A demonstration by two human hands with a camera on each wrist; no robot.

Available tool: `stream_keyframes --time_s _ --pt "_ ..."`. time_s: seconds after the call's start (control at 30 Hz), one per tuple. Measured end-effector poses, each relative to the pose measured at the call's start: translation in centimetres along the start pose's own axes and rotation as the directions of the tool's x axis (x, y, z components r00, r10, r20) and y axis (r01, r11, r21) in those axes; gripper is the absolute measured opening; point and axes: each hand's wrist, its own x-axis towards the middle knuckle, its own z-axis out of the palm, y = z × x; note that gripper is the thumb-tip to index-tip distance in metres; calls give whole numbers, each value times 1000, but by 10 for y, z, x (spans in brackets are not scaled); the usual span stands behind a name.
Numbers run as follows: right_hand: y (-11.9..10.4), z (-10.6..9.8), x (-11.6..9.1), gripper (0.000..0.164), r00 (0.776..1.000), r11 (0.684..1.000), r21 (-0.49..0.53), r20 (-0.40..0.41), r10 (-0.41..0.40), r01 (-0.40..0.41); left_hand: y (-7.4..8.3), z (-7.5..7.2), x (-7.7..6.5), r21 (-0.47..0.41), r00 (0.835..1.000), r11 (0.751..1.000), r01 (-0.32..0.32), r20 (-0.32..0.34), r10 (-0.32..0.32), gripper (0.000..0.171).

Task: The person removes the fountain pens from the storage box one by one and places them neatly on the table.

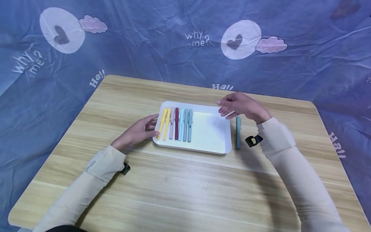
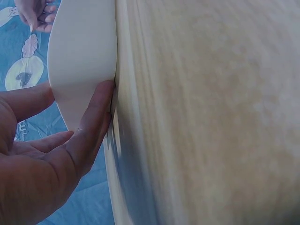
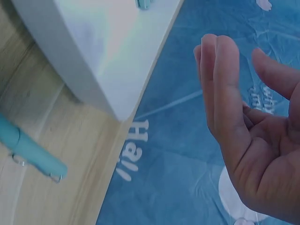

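A shallow white tray [image 1: 211,129] lies on the table, with a row of capped pens along its left half. From the left they are two yellow pens [image 1: 166,124], a lilac pen [image 1: 172,124], a dark red pen [image 1: 176,124], a light blue pen [image 1: 181,124] and two grey-green pens [image 1: 190,125]. My left hand [image 1: 142,130] grips the tray's left end, thumb at the rim and fingers against the outer wall [image 2: 84,61]. Over the far right corner hovers my right hand [image 1: 240,104], holding nothing, its fingers loosely bent. Just right of the tray lies a teal pen [image 1: 238,133].
The wooden table [image 1: 179,190] stretches around the tray on all sides. Behind its back edge hangs a blue printed cloth [image 1: 162,48]. Each sleeve carries a small black wrist device [image 1: 253,140].
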Motion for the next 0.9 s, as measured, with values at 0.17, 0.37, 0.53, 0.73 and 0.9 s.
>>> stream_keyframes --time_s 0.17,0.37,0.53,0.73,0.9 --pt "-3 12 8 59 1000 1000 -8 26 -4 4 -1 0 0 -14 1000 1000 -4 0 4 80" --pt "-1 27 19 60 999 1000 7 49 15 -15 -1 0 1 -25 1000 1000 1 -1 -1 79" --pt "-1 35 24 59 998 1000 3 60 20 -20 -1 0 1 -20 1000 1000 -1 0 1 80" --pt "-7 43 32 56 998 1000 13 68 -2 1 -1 -1 2 -22 1000 1000 -5 -2 5 80" --pt "-11 51 39 52 999 1000 14 53 -1 1 0 0 2 -23 1000 1000 10 -5 -10 80"
